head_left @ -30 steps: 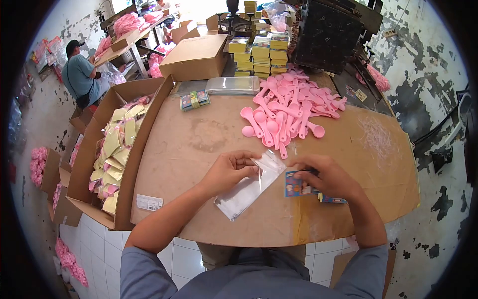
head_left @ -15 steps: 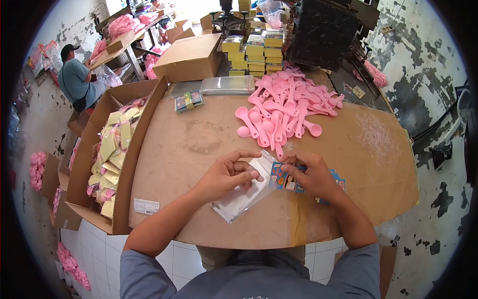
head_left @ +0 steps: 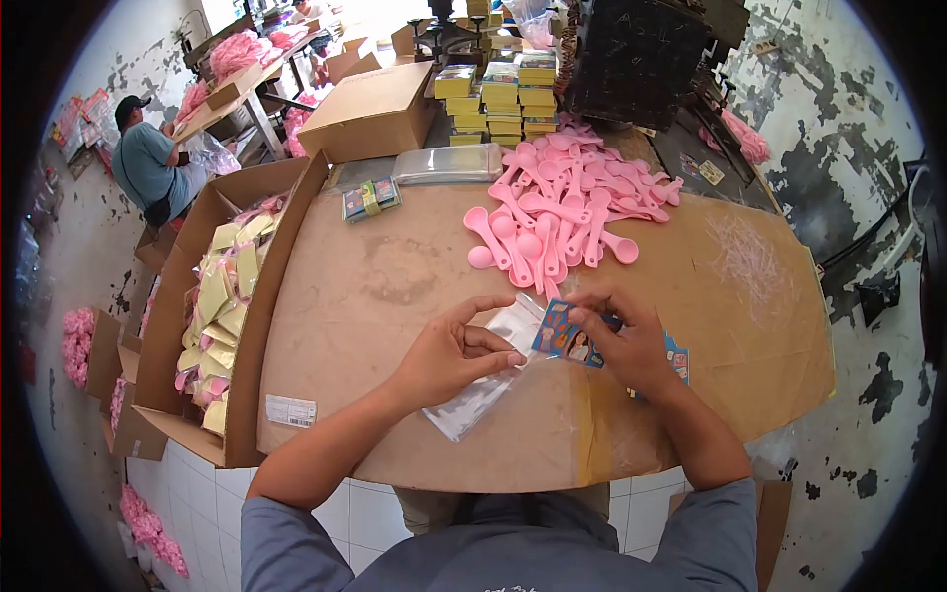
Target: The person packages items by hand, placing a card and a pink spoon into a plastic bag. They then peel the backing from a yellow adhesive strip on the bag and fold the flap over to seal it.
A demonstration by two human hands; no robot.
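A clear plastic bag (head_left: pixel 472 400) is held on the cardboard table (head_left: pixel 395 266) by the left hand (head_left: pixel 449 355), whose fingers are pinched on its mouth. Its long axis runs from near-left to far-right. A printed card (head_left: pixel 562 335) is clamped between the fingers of the right hand (head_left: pixel 626 345) at that mouth. Cartoon figures seem to be printed on it, but no writing can be read.

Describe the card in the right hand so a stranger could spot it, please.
On the cardboard tabletop, in front of the pink spoon heap, the right hand pinches a blue picture card at the mouth of the clear bag. Unlike the banded bundle farther back, it is single.
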